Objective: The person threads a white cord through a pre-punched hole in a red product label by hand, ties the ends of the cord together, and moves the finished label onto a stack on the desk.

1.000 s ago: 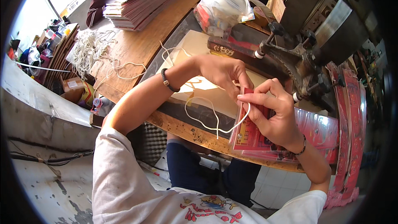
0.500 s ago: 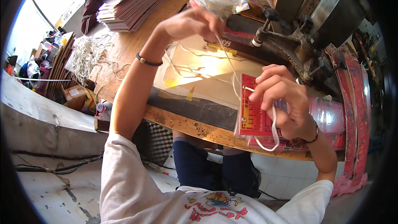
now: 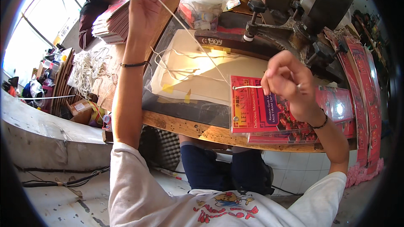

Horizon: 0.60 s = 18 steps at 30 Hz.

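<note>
Left hand (image 3: 145,14), raised, pinches a white cord (image 3: 248,87), seemingly to keep it taut; right hand (image 3: 290,86) pinches its other stretch beside the threaded red card (image 3: 257,111), lying at the table's (image 3: 189,131) near edge.

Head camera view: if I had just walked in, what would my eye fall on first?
Probably the white cord, stretched from the raised left hand at upper left to the corner of a red card, where its short end runs to the right hand. Next, perhaps, the dark metal machine at upper right and the tangled pile of cords at left.
</note>
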{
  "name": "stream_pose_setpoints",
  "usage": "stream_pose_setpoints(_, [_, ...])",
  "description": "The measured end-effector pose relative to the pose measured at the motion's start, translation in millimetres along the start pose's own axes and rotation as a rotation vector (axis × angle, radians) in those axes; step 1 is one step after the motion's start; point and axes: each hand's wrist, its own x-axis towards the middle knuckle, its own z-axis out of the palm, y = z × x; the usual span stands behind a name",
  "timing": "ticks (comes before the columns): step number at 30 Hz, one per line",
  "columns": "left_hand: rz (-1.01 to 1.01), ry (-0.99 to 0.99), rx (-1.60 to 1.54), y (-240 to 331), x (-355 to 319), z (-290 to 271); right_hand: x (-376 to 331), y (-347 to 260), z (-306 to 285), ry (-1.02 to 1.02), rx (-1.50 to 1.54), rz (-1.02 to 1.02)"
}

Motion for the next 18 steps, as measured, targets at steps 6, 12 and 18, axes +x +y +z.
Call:
stream_pose_setpoints(6, [-0.059,-0.194,0.516,7.6,-9.1,11.9,3.5,7.1,11.5,0.001,0.237,0.144])
stream_pose_setpoints(12, [-0.558,-1.312,0.822,8.6,-57.8,113.5,8.7,1.8,15.9,-0.188,-0.188,0.089])
stream_pose_setpoints(18, [-0.409,-1.383,1.277,-7.7,-75.8,118.8,7.6,-3.5,19.7,-0.221,-0.258,0.08])
